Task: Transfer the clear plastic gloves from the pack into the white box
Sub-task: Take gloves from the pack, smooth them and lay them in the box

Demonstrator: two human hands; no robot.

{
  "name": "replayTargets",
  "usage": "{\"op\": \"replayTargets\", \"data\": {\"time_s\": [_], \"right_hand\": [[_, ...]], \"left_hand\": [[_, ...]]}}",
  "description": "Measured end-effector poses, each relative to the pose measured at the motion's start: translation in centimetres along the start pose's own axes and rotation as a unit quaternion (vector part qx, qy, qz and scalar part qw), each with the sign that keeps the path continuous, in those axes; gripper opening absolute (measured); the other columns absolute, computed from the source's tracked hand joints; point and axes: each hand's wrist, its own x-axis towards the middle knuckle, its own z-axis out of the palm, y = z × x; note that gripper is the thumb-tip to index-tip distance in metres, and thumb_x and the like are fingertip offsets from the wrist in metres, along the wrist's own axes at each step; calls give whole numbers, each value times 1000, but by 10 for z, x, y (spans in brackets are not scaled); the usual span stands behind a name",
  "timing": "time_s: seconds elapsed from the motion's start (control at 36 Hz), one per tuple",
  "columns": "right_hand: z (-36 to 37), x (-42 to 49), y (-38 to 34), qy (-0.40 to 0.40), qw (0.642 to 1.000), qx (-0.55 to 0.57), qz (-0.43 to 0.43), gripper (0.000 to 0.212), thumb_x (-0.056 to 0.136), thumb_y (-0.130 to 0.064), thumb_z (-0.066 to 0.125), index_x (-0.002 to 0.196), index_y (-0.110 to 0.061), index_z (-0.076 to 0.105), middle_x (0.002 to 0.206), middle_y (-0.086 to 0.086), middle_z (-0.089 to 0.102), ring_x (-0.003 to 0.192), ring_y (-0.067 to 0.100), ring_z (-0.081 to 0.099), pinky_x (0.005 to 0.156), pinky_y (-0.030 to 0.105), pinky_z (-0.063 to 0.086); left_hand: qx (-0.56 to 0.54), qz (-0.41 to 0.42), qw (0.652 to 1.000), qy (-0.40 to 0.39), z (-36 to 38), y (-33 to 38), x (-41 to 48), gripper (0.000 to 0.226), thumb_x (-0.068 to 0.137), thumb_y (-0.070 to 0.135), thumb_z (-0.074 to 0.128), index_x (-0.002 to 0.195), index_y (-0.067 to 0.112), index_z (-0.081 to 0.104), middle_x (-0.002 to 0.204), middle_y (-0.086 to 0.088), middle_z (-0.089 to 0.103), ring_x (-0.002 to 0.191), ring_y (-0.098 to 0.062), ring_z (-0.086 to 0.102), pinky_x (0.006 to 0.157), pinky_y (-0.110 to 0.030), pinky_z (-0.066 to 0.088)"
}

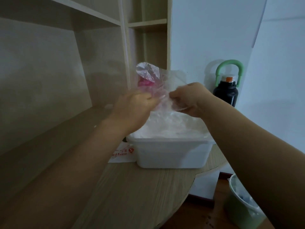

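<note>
both hands, left [138, 104] & right [189, 98], pinch clear glove [165, 83] above white box [173, 154]; mid-transfer. next: lower glove in, release.

Wooden desk [132, 195], rounded front edge. Shelf unit [122, 25] stands at its rear. Black bottle [225, 94], green loop handle, upright near the white wall [214, 30]. Green bin [239, 209], plastic-lined, lower right. Pink item [144, 83], partly hidden, unidentified.
</note>
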Motion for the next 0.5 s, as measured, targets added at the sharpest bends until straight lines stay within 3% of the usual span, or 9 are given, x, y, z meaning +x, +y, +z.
{"op": "replayTargets", "data": {"time_s": [0.06,0.11,0.14,0.19,0.25,0.33,0.42,0.47,0.5], "right_hand": [[-9,2,11,-4,997,-79,25,17,83,4,63,76,-5,51,64,10,46,42,14,48,45,22,48],[-17,4,24,-3,976,-215,34,19,82,1,63,73,-7,48,63,14,46,40,16,48,47,25,44],[-20,4,28,2,959,-280,34,15,81,-2,63,75,-6,50,66,16,49,45,19,50,51,27,45],[-23,2,33,10,932,-360,36,18,81,-7,67,92,0,55,73,17,56,57,25,56,57,32,51],[-25,3,37,20,923,-381,45,55,81,-10,70,126,7,42,78,15,56,67,27,59,65,36,55],[-25,3,45,51,889,-456,2,90,80,-15,72,144,-3,10,121,21,42,93,28,52,80,33,46],[-28,2,47,85,802,-575,-139,93,75,-24,76,143,-19,14,141,19,23,120,36,42,99,41,39],[-31,1,42,73,735,-630,-239,74,78,-32,71,138,-21,29,137,12,37,120,31,43,101,42,35],[-32,0,39,46,726,-637,-256,62,80,-34,69,133,-22,39,131,7,46,116,27,47,100,40,35]], "left_hand": [[-104,-41,975,-194,-5,0,0,20,92,16,53,97,23,71,86,10,63,76,-14,60,57,-23,39],[-251,-115,916,-291,-6,-2,-1,16,89,33,64,101,28,72,90,24,62,79,6,61,61,-9,40],[-322,-146,890,-289,-5,-5,-1,19,86,39,66,100,29,73,88,23,65,80,7,63,66,-10,44],[-395,-189,869,-228,-2,-8,1,35,81,52,65,92,21,76,90,-3,72,87,-17,68,77,-37,52],[-385,-193,876,-217,3,-6,4,47,82,55,62,100,12,73,101,-10,69,95,-25,65,84,-41,51],[-309,-152,889,-303,17,0,7,34,86,38,66,120,31,64,127,13,57,120,-7,51,98,-27,41],[-262,-145,875,-380,27,1,9,44,84,40,69,126,36,59,135,12,53,121,-6,49,99,-24,38],[-233,-135,876,-401,32,2,13,46,85,40,68,129,36,56,135,11,54,119,-7,51,97,-25,40],[-217,-124,875,-414,34,3,15,47,86,39,66,131,36,54,135,10,54,119,-8,51,97,-25,40]]}}
